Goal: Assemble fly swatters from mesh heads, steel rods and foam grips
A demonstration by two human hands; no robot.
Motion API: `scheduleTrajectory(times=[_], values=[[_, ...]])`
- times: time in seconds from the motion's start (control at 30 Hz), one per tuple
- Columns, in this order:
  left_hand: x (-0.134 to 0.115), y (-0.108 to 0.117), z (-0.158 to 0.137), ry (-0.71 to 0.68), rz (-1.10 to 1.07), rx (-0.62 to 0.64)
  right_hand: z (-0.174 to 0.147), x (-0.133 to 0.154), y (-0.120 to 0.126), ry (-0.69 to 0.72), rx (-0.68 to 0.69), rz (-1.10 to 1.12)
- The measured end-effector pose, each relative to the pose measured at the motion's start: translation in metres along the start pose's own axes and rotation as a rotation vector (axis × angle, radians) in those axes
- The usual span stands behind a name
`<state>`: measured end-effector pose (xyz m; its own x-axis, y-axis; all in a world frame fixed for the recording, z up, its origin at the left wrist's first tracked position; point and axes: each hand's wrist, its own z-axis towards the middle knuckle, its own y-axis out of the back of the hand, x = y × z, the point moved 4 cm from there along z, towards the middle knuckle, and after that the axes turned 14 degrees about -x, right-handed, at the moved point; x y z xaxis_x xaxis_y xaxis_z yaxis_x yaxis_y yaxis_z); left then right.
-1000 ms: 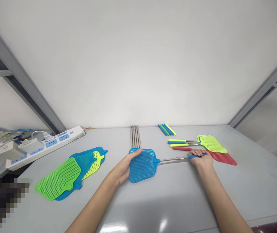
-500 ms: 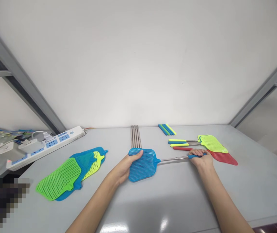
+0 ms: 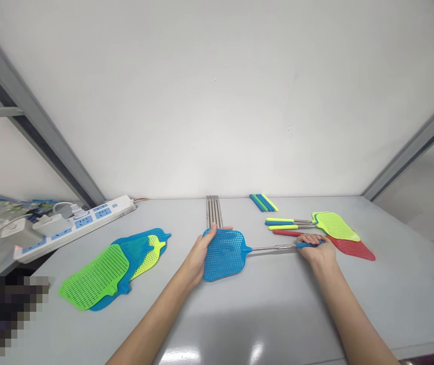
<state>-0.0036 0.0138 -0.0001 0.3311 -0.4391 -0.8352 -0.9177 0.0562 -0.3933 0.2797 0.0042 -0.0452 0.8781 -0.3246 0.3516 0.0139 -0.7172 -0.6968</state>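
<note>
Both hands hold one blue fly swatter [image 3: 225,256] level above the grey table. My left hand [image 3: 198,257] grips the left edge of its mesh head, thumb at the upper left corner and other fingers mostly hidden behind. My right hand [image 3: 318,248] is closed around the blue grip at the other end of the thin metal rod. Just behind my right hand lie swatters with yellow and blue grips, a yellow-green swatter head [image 3: 336,226] and a red swatter head [image 3: 355,248]. Bare metal rods [image 3: 213,210] lie behind the blue head.
Loose swatter heads overlap on the left, a green head [image 3: 95,278] on top. Several coloured grip tubes [image 3: 264,203] lie by the back wall. A white power strip [image 3: 76,228] with plugged-in adapters runs along the left side. Grey metal posts stand at both sides.
My left fingers have shifted on the swatter's head; fingertips now show past its top edge and the thumb is more upright. The head has tilted slightly. My right hand keeps its grip.
</note>
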Motion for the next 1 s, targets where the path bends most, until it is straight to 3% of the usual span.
scheduleTrajectory(times=[0.5,0.73,1.0], values=[[-0.001,0.004,0.003,-0.192,0.115,-0.161,0.001,-0.003,-0.001,0.013,-0.016,-0.014],[-0.003,0.017,0.008,-0.466,0.216,-0.409,-0.001,-0.008,-0.002,0.0,-0.052,-0.012],[-0.014,0.016,0.004,-0.697,0.584,-0.513,-0.007,-0.015,-0.004,-0.037,-0.055,-0.056]])
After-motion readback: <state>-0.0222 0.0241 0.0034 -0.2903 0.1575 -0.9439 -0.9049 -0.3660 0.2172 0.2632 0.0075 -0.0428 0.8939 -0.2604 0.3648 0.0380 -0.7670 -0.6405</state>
